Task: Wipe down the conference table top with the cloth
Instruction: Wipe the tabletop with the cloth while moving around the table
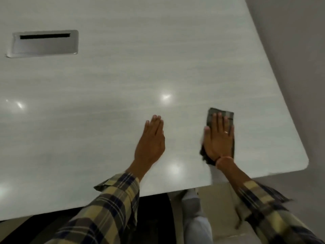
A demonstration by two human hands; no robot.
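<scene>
A glossy pale grey conference table top (123, 85) fills most of the view. A dark checked cloth (221, 114), folded, lies flat on it near the right corner. My right hand (219, 138) presses down on the cloth with straight fingers; cloth shows past the fingertips and under the wrist. My left hand (152, 140) lies flat on the bare table to the left of the cloth, fingers straight and together, holding nothing. Both arms wear plaid sleeves.
A metal cable hatch (44, 43) with a dark slot is set into the table at the far left. The table's rounded corner (305, 163) is close to the right of the cloth. The near edge (158, 192) runs below my wrists, with floor beyond.
</scene>
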